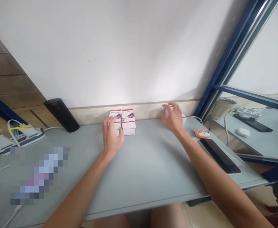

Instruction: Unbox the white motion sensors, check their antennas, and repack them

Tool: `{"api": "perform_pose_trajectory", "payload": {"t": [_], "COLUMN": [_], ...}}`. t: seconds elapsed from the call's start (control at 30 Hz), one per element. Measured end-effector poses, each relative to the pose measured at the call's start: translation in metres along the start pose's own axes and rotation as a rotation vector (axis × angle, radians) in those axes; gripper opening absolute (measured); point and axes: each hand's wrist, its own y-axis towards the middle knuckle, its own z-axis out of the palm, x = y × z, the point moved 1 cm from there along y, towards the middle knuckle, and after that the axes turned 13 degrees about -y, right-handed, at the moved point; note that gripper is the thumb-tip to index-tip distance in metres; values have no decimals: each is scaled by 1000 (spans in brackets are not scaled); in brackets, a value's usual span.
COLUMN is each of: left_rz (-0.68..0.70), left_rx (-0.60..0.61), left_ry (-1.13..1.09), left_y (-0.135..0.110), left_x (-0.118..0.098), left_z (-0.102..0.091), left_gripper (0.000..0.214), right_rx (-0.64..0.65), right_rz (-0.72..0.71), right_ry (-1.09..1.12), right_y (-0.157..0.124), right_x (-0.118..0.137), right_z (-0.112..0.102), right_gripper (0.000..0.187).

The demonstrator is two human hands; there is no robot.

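Observation:
My left hand point(112, 136) is at the left one of two neighbouring stacks of small white boxes. Its fingers are curved and apart, with the thumb in front of the left box point(116, 113), partly covering it; contact is hard to make out. The right box point(128, 117) has a red band and a dark red printed picture, and rests on another box. Farther right, near the wall, my right hand point(173, 117) curls over a white box point(184, 119) with a red edge. Most of that box is hidden behind the hand, which is slightly blurred.
A black cylinder point(61, 115) leans at the wall. Power strips point(15, 141) with cables and a pixelated item point(39, 175) lie left on the grey table point(134, 177). On the right are an orange-and-white object point(202, 133), a dark flat device point(219, 156) and a blue-framed mirror point(253, 126).

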Motion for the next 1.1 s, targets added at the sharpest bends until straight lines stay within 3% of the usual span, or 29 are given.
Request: {"api": "perform_pose_trajectory", "payload": {"t": [0.1, 0.17, 0.27, 0.43, 0.57, 0.77, 0.87, 0.93, 1.03, 1.1], "left_rz": [77, 121, 117, 20, 9, 30, -1, -76, -262, -414], "left_rx": [59, 126, 275, 480, 520, 471, 460, 440, 420, 418], "left_ry": [8, 1, -53, -2, 60, 91, 57, -40, -273, -454], "left_y": [-11, -19, -29, -34, -33, -29, -28, -28, -31, -33], "left_x": [-16, -25, -31, -20, -8, -6, -9, -12, -21, -28], "left_z": [13, 20, 28, 31, 31, 30, 29, 29, 30, 33], "left_gripper": [43, 37, 33, 35, 42, 39, 33, 27, 21, 33], "right_rx": [67, 170, 274, 271, 251, 218, 129, 104, 183, 227], "right_rz": [159, 220, 263, 269, 275, 296, 314, 317, 273, 211], "right_ry": [-197, -254, -261, -243, -225, -170, -5, 247, 647, 752], "right_y": [-2, -6, -8, -7, -8, -5, 1, 3, -1, -8], "right_x": [-38, -50, -52, -49, -52, -51, -44, -36, -16, 1], "right_z": [6, 9, 11, 12, 16, 11, 0, -7, -10, -9], "right_gripper": [55, 64, 63, 60, 58, 55, 58, 63, 61, 59]}}
